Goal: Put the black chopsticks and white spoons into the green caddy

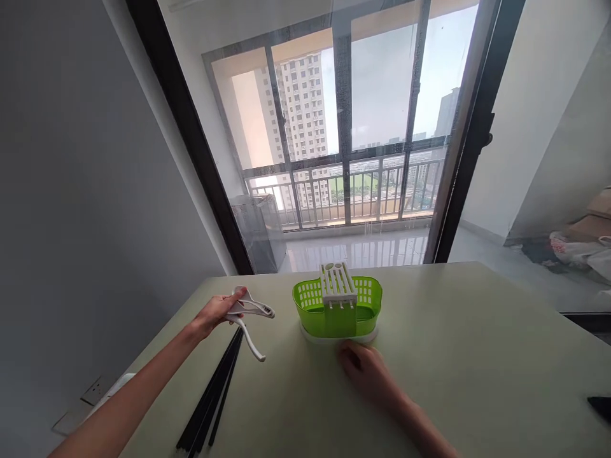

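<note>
Several white soup spoons [252, 310] are gripped at their bowl ends by my left hand [219, 310], which is closed around them above the left of the table. Their handles point right and down. A green cutlery basket [312, 322] with a white slatted rack [339, 283] across its middle stands upright on a white base [317, 339]. My right hand [365, 369] rests in a loose fist at the front of that base; I cannot tell if it touches it. Nothing shows in its curled fingers. Black chopsticks [214, 394] lie in a bundle below my left hand.
The pale table [453, 356] ends at a glass sliding door [334, 242] with a dark frame. A dark object [600, 407] lies at the right edge. A wall socket [97, 389] is low on the left, and bags [580, 251] lie on the floor far right.
</note>
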Demonstrator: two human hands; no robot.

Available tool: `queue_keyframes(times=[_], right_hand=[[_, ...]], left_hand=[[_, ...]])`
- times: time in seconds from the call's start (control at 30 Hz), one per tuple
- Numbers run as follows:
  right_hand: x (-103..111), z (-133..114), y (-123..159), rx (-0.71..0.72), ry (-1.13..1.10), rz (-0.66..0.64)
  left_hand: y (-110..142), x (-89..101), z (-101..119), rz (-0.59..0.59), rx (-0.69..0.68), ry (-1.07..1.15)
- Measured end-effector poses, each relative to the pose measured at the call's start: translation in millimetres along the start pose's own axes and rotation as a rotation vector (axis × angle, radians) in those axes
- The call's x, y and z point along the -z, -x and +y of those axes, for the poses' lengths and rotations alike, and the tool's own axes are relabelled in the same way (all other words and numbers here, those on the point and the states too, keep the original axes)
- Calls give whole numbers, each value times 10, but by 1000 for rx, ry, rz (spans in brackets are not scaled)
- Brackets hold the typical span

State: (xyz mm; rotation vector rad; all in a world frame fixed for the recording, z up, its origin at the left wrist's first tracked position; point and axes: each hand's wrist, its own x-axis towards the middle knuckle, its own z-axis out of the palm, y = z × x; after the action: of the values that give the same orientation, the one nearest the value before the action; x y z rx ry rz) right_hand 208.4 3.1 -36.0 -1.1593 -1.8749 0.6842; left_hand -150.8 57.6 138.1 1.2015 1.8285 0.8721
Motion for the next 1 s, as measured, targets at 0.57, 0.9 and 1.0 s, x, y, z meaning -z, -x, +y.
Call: queue_keyframes(times=[0.57, 0.9, 1.0], right_hand=[[-17, 94, 46, -13, 12, -42], [-10, 45, 9, -5, -9, -20], [-8, 35, -2, -5, -4, -12]], left_hand=[[-85, -375, -580, -353, -196, -766], [-136, -525, -665, -288, -297, -882], [-154, -555, -650, -251, -324, -911]])
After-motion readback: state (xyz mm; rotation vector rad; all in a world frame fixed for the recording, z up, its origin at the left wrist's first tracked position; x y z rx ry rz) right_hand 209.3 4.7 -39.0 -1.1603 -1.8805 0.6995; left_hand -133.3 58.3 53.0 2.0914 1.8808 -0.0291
